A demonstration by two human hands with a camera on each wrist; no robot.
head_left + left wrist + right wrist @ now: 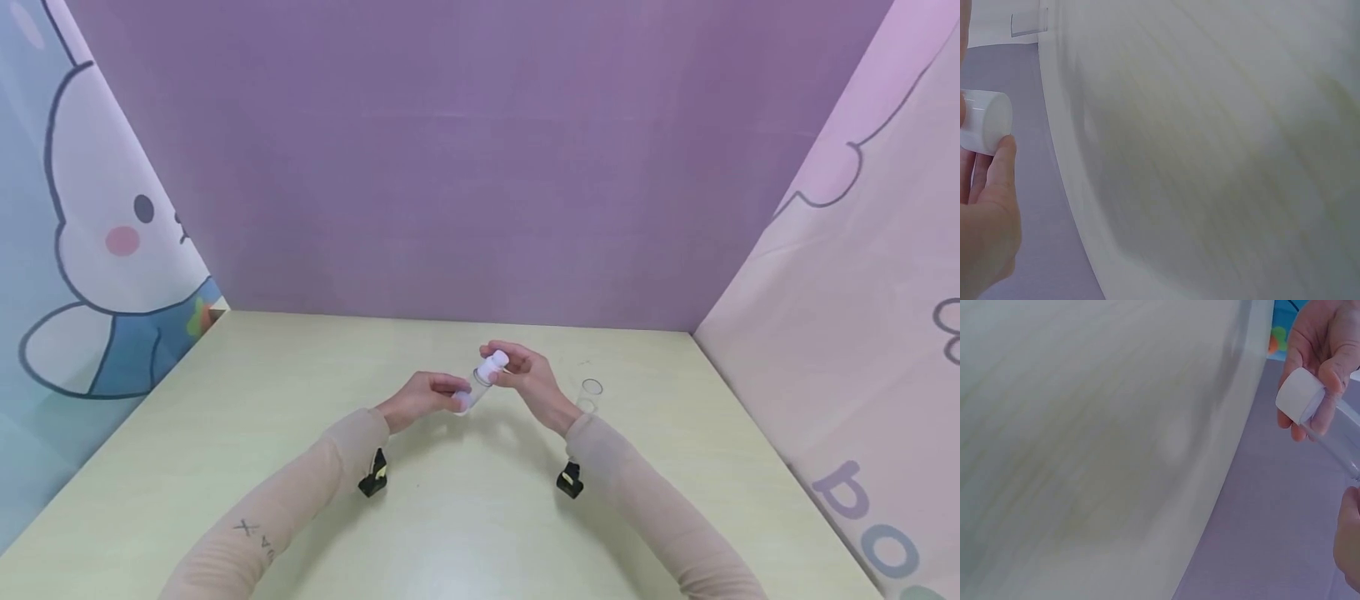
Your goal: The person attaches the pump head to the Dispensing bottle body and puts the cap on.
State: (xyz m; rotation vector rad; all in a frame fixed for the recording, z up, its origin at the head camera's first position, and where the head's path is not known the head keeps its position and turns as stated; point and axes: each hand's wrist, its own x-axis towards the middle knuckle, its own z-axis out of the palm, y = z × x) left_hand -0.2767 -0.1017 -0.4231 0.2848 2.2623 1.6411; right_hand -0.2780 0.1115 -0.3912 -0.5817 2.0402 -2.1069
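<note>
- The left hand (423,402) pinches the white cap (1299,395) at the clear tube's (1341,434) lower end.
- The right hand (534,381) grasps the white top piece (495,363).
- The tube tilts above the worktop (300,367), nearer its far edge, roughly midway between its sides.
- Best keep cap, tube and top piece in line, with light, even finger pressure.
- Mind the clear cylinder (591,388) toward the right edge.

Dark X (246,527) on left sleeve (300,492), unclear marks (267,547) beside it, blue-grey o (867,543) and unclear purple letter (836,477) on right wall (825,333)
</note>
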